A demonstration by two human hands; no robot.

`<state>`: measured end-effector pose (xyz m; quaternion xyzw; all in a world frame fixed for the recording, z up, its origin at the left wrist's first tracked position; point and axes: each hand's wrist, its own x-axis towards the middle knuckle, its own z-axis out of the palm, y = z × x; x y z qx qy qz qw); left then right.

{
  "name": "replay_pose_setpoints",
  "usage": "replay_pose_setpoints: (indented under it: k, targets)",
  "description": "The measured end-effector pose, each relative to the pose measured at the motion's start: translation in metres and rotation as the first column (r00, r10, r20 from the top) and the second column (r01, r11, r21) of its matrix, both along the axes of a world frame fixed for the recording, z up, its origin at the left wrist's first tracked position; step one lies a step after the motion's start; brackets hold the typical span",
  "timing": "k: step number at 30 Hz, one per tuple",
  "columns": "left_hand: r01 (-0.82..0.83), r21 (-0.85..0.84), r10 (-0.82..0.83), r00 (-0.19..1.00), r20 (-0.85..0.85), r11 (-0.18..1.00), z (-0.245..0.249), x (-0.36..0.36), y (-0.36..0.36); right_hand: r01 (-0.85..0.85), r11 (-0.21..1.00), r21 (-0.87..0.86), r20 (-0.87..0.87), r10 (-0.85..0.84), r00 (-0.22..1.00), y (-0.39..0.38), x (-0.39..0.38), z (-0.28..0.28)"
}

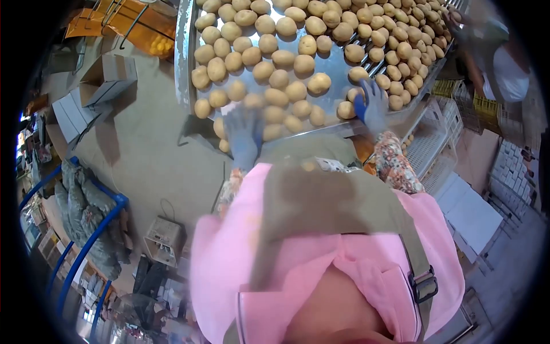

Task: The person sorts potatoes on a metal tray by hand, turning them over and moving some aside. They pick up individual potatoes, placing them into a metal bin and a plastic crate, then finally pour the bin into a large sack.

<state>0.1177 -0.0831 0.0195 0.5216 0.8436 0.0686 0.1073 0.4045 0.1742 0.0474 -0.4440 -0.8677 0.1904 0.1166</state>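
Observation:
Many potatoes (277, 78) lie spread on a metal sorting table (335, 74). My left hand (243, 135), in a grey-blue glove, rests at the table's near left edge among the potatoes; it is slightly blurred, with its fingers stretched out. Just right of the table's front middle, my right hand (373, 108) wears a similar glove with a blue palm side. Its fingers are apart, beside a potato (346, 110) near the edge. No potato shows gripped in either hand.
Denser potatoes cover rollers (373, 63) at the right. Another person (507, 69) stands beyond that side. White plastic crates (427, 140) sit below. Leftward are an open cardboard box (109, 80), an orange sack (152, 37) and a blue rail (94, 235) with grey cloth over it.

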Motion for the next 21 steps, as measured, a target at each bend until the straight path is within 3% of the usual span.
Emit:
replay_pose_setpoints:
  k: [2, 3, 4, 5, 6, 7, 8, 10, 11, 12, 13, 14, 15, 16, 17, 18, 19, 20, 21]
  targets:
    - [-0.029, -0.029, 0.031, 0.998, 0.053, 0.999, 0.0, 0.002, -0.015, 0.162, 0.979, -0.123, 0.479, -0.084, 0.874, -0.023, 0.023, -0.001]
    - [-0.149, 0.037, 0.145, 0.985, 0.092, 0.988, 0.0, 0.005, -0.023, 0.207, 0.942, -0.265, 0.486, -0.055, 0.872, -0.037, 0.002, 0.02]
    - [-0.273, 0.097, 0.258, 0.956, 0.138, 0.957, 0.0, 0.008, -0.028, 0.203, 0.939, -0.277, 0.494, -0.043, 0.869, -0.049, -0.017, 0.036]
    - [-0.328, 0.062, 0.327, 0.945, 0.022, 0.943, 0.001, 0.009, -0.028, 0.113, 0.953, -0.282, 0.525, 0.054, 0.85, -0.058, -0.037, 0.049]
    - [-0.331, 0.054, 0.331, 0.944, 0.02, 0.942, 0.008, 0.006, -0.021, 0.024, 0.957, -0.289, 0.551, 0.145, 0.822, -0.065, -0.053, 0.052]
    - [-0.314, 0.168, 0.315, 0.949, 0.024, 0.934, 0.019, 0.0, -0.01, -0.09, 0.821, -0.563, 0.21, 0.248, 0.946, -0.074, -0.06, 0.024]
    - [-0.293, 0.278, 0.297, 0.954, 0.026, 0.915, 0.025, -0.006, 0.002, -0.275, 0.617, -0.738, -0.165, 0.231, 0.959, -0.082, -0.069, -0.003]
    - [-0.203, 0.319, 0.238, 0.969, -0.073, 0.926, 0.016, -0.023, 0.043, -0.414, 0.438, -0.798, -0.32, 0.274, 0.907, -0.102, -0.119, -0.006]
    - [-0.199, 0.331, 0.22, 0.975, -0.027, 0.923, 0.023, -0.03, 0.071, -0.396, 0.375, -0.838, -0.272, 0.342, 0.9, -0.099, -0.151, 0.023]
    - [-0.148, 0.459, 0.146, 0.988, 0.039, 0.876, 0.036, -0.036, 0.102, -0.371, 0.312, -0.875, -0.228, 0.411, 0.883, -0.093, -0.173, 0.05]
    - [-0.1, 0.479, 0.043, 0.991, 0.128, 0.872, 0.044, -0.044, 0.122, -0.371, 0.305, -0.877, -0.228, 0.414, 0.881, -0.09, -0.177, 0.045]
    - [-0.083, 0.507, 0.013, 0.99, 0.141, 0.858, 0.028, -0.055, 0.141, -0.53, 0.2, -0.824, -0.428, 0.392, 0.814, -0.082, -0.183, 0.034]
    - [-0.098, 0.426, 0.07, 0.994, 0.08, 0.9, 0.015, -0.062, 0.153, -0.673, 0.102, -0.733, -0.608, 0.346, 0.715, -0.074, -0.188, 0.02]
    - [-0.118, 0.343, 0.12, 0.993, 0.015, 0.932, 0.007, -0.066, 0.158, -0.781, 0.238, -0.577, -0.741, 0.248, 0.624, -0.072, -0.179, -0.022]
    - [-0.12, 0.341, 0.121, 0.992, 0.019, 0.932, 0.001, -0.065, 0.152, -0.491, -0.099, -0.865, -0.454, -0.262, 0.852, -0.053, -0.166, 0.051]
    - [-0.111, 0.248, 0.122, 0.992, -0.032, 0.962, -0.006, -0.064, 0.141, -0.178, -0.034, -0.983, -0.151, -0.389, 0.909, -0.034, -0.15, 0.033]
    - [-0.105, 0.152, 0.118, 0.989, -0.084, 0.983, -0.011, -0.061, 0.125, -0.16, 0.397, -0.904, -0.249, -0.184, 0.951, -0.017, -0.132, 0.042]
    - [-0.102, 0.053, 0.108, 0.985, -0.135, 0.993, -0.019, -0.059, 0.107, -0.156, 0.396, -0.905, -0.245, -0.184, 0.952, -0.002, -0.105, 0.038]
    - [-0.102, -0.047, 0.091, 0.978, -0.188, 0.994, -0.022, -0.057, 0.09, -0.063, 0.64, -0.766, -0.139, -0.069, 0.988, 0.01, -0.073, 0.026]
